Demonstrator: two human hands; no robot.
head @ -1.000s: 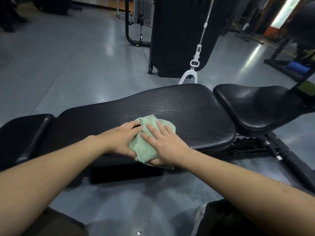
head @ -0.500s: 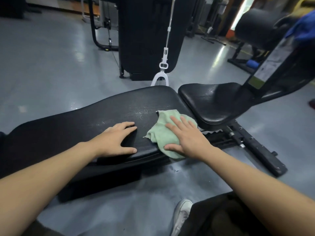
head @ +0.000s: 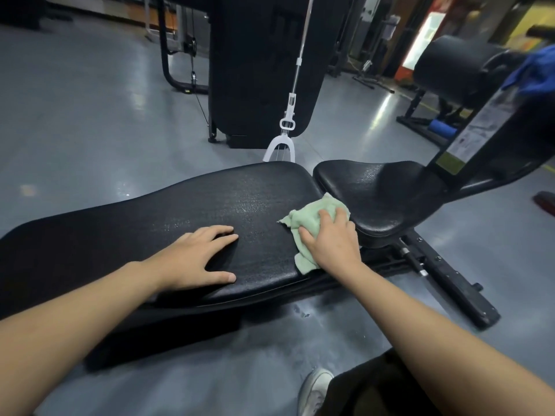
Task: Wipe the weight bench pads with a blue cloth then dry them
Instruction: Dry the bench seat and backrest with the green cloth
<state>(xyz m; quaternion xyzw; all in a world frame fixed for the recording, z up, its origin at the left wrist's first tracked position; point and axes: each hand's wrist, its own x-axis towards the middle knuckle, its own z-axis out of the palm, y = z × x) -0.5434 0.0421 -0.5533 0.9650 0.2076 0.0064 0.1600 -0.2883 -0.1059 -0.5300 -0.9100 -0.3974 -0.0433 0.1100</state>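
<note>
We've got the green cloth [head: 312, 223] bunched under our right hand [head: 332, 240], fingers curled over the top and pressing it down at the right end of the long back pad [head: 180, 223], right by the gap to the seat pad [head: 372, 190]. It looks soft, light and limp, so it will crumple and slide easily on that slick vinyl; best hold is a loose handful over the middle, palm down, with the dangling corner tucked in. To the left of that grip our left hand [head: 195, 259] lies flat on the back pad, fingers spread, holding nothing, just bracing. Droplets still glint on both pads, so the drying looks unfinished. The count: two hands, two pads in view, one green cloth, and one blue cloth [head: 531, 70] draped up high, far right of the grip.
</note>
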